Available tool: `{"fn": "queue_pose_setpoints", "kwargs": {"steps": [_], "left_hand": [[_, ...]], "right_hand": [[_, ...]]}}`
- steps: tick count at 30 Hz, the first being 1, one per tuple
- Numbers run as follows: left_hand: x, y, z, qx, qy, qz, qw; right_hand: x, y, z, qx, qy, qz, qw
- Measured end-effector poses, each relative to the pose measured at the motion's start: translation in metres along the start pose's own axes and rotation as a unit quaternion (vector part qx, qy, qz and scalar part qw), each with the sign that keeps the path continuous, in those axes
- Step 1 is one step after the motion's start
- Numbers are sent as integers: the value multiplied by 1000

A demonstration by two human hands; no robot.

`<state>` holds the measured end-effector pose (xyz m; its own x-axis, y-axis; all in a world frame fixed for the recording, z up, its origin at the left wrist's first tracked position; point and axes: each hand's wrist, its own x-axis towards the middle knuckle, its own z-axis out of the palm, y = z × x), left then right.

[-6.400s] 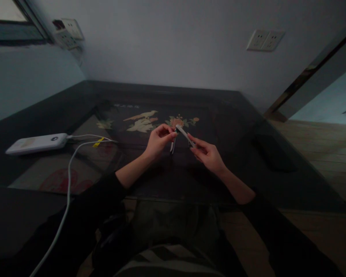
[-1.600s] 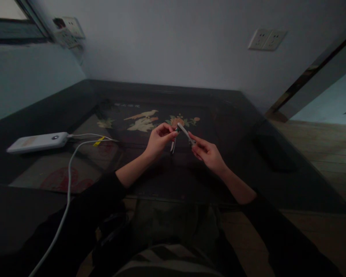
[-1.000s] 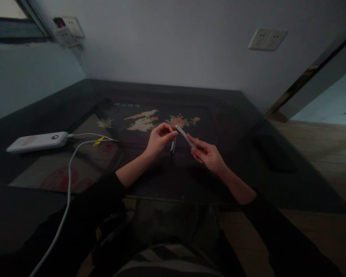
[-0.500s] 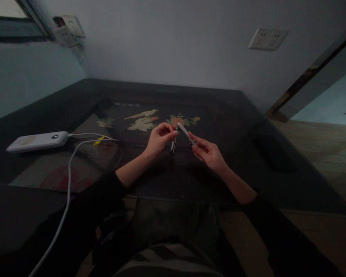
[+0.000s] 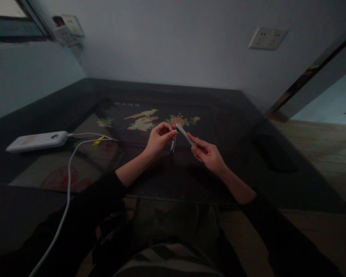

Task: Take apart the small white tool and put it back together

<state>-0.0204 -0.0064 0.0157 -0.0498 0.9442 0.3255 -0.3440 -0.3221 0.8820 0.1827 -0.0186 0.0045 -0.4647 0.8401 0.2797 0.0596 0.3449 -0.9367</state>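
Observation:
Both hands meet above the middle of a dark glass-topped table (image 5: 242, 154). My left hand (image 5: 158, 140) has its fingers curled, with the fingertips brought up to the end of a small silver nail clipper (image 5: 182, 134). My right hand (image 5: 207, 154) pinches the clipper's raised lever between thumb and fingers. The clipper's body hangs down between the two hands, just over the painted flower and bird picture (image 5: 145, 120) under the glass.
A white power bank (image 5: 36, 141) lies at the table's left, its white cable (image 5: 67, 181) running down toward my lap. Wall sockets (image 5: 266, 38) sit on the back wall, more sockets (image 5: 69, 30) at the left corner. A dark flat object (image 5: 273, 157) lies right.
The clipper's lever has wobbled slightly up and down between the hands over the last seconds. Both hands stay in nearly the same place.

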Motion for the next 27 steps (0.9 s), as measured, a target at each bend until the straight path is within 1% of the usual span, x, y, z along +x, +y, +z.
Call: {"fn": "queue_pose_setpoints", "kwargs": {"steps": [4,7,12,20,22,27], "left_hand": [[0,1,1,2,0,-2,1000],[-1,1,1,11,0,-2,1000],[-1,0,0,15,7,-4,1000],[-1,0,0,14,3,-3,1000],[-1,0,0,11,3,-4,1000],[0,-1,-1,-3,2,-1,1000]], "right_hand": [[-2,-3,1,20,-27,-5,999],[-1,-3,1,29,-33,0,999],[2,1,0,14,3,7,1000],[4,4,-2,-24,44,-10,999],[3,4,-2,-24,41,-10,999],[1,2,-1,-2,7,-14,1000]]}}
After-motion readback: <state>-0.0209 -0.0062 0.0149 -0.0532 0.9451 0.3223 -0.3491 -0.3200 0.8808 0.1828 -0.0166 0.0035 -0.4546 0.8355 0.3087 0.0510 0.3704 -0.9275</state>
